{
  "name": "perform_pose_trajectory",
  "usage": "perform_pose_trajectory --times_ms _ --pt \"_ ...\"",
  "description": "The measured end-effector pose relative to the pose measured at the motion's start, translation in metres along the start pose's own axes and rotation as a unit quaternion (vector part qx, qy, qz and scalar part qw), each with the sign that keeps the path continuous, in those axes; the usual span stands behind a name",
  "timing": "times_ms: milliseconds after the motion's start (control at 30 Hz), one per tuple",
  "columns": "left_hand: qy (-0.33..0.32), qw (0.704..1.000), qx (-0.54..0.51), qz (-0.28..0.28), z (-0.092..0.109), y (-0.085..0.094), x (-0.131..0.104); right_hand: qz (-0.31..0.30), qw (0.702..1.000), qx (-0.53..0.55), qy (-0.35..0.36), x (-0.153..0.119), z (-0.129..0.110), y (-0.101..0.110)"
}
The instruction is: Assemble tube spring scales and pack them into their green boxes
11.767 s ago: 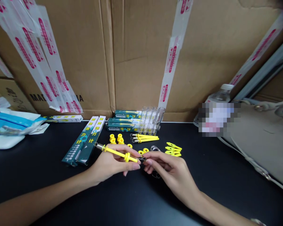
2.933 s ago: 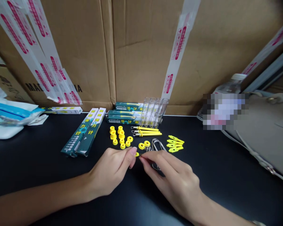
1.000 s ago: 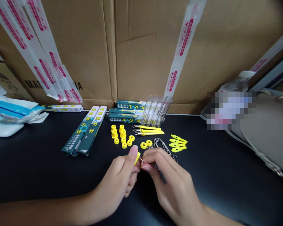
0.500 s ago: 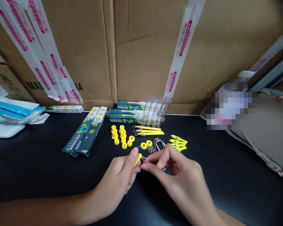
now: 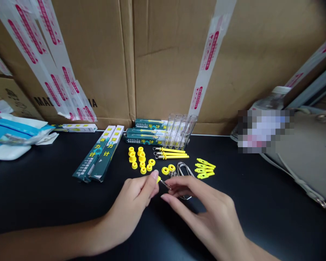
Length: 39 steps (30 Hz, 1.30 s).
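Note:
My left hand (image 5: 137,197) is closed in a pinch on a small yellow plastic piece (image 5: 158,179). Most of that piece is hidden by the thumb and fingers. A thin metal wire (image 5: 165,185) sticks out of it towards the right. My right hand (image 5: 203,203) has its thumb and index finger apart, with the fingertips beside the wire's end; whether they touch it I cannot tell. Just behind the right fingers lie bent metal wire hooks (image 5: 185,167), partly covered, and small coiled springs (image 5: 173,174). Two yellow rings (image 5: 165,170) sit close by.
Yellow caps (image 5: 141,156) and yellow rods with metal ends (image 5: 174,156) lie behind my hands, flat yellow pieces (image 5: 205,170) to the right. Clear tubes (image 5: 180,130) stand by green boxes (image 5: 145,139). More boxes (image 5: 97,156), a bottle (image 5: 271,98) and a bag (image 5: 312,145) flank them.
My right thumb and index finger have come apart from their pinch at the wire. The left hand has turned slightly, so less of the yellow piece shows.

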State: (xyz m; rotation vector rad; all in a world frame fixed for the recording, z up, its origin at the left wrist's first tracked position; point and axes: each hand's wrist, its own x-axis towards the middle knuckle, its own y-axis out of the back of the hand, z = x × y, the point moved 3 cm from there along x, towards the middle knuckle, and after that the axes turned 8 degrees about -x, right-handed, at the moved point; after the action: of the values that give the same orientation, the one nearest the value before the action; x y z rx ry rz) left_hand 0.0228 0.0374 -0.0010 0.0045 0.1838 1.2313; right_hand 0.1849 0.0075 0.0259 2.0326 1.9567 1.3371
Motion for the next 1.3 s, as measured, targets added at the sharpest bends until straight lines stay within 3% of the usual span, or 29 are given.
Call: perform_pose_trajectory --times_ms 100,300,433,600,800,1100,1300 --pt "0.012 1.0 0.011 -0.012 0.0 0.001 -0.001 0.028 0.989 -0.106 0.097 -0.003 0.0 0.0" --pt "0.058 0.987 -0.121 -0.084 0.001 0.0 0.002 0.032 0.975 -0.184 0.119 -0.002 0.01 -0.002" --pt "0.059 0.971 -0.196 -0.126 -0.002 -0.002 0.005 -0.014 0.968 -0.206 0.141 -0.001 0.012 -0.002" --pt "0.043 0.975 -0.16 -0.152 -0.006 -0.003 0.003 -0.064 0.957 -0.208 0.19 -0.004 0.012 0.002" --pt "0.043 0.987 -0.083 -0.134 -0.001 -0.002 -0.001 -0.059 0.936 -0.25 0.241 -0.005 0.007 0.003" --pt "0.072 0.986 -0.078 -0.125 -0.001 -0.005 -0.004 -0.037 0.864 -0.403 0.3 -0.002 -0.001 -0.001" --pt "0.127 0.966 -0.179 -0.14 -0.014 -0.008 -0.003 -0.008 0.875 -0.396 0.278 -0.003 -0.002 -0.003"
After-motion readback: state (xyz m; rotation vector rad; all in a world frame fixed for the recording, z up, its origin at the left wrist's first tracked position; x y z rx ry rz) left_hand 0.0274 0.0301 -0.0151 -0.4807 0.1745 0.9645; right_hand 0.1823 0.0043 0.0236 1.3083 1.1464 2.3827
